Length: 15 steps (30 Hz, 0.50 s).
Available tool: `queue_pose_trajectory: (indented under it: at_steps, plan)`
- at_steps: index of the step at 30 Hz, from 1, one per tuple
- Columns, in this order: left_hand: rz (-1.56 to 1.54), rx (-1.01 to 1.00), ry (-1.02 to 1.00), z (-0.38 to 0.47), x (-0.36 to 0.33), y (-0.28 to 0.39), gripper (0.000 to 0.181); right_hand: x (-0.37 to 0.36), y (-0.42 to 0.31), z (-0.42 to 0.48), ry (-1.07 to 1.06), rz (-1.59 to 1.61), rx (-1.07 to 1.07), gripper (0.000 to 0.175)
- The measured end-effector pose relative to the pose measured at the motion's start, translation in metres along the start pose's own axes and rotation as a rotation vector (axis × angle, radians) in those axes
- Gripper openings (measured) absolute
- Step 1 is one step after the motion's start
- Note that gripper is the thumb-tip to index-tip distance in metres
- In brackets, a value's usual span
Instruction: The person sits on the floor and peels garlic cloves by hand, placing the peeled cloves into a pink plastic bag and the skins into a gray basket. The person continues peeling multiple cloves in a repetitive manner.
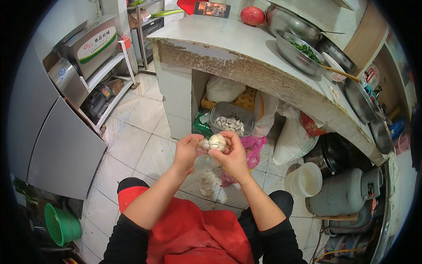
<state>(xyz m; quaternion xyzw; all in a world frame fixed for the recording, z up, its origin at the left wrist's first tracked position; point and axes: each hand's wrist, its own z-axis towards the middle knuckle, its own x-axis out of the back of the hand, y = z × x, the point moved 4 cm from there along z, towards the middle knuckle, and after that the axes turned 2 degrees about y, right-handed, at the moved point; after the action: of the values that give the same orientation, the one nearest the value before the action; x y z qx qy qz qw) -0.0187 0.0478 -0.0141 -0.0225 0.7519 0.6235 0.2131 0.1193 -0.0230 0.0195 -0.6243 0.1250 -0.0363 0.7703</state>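
Observation:
A whole garlic bulb [217, 142] is held above the floor in front of my knees. My right hand [233, 155] cups the bulb from the right, thumb below it. My left hand [188, 151] pinches at its left end, where papery skin shows. Beyond the hands, a clear plastic basket [230, 108] holds loose garlic cloves [228, 124]. Below the hands, a heap of garlic skins [209, 182] lies on the tiles. A pink plastic bag [254, 153] sits on the floor, partly behind my right hand.
The worn counter [211, 29] arches over the basket. On it stand a steel bowl of chopped greens [284, 54] and a phone [212, 9]. To the right are a white bucket [301, 180] and grey gas cylinder [343, 191]. A green bucket [62, 224] stands at left.

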Motion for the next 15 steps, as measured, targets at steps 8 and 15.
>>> queue_pose_trajectory:
  at_steps: [8,15]
  plan:
    - [0.623,-0.625,-0.215,-0.025,-0.029,0.047,0.015,0.007,-0.004,-0.005,-0.097,-0.413,0.023,0.055]
    - [0.453,-0.387,-0.276,-0.012,-0.016,0.036,0.011,0.005,-0.003,-0.006,-0.175,-0.409,0.006,0.058]
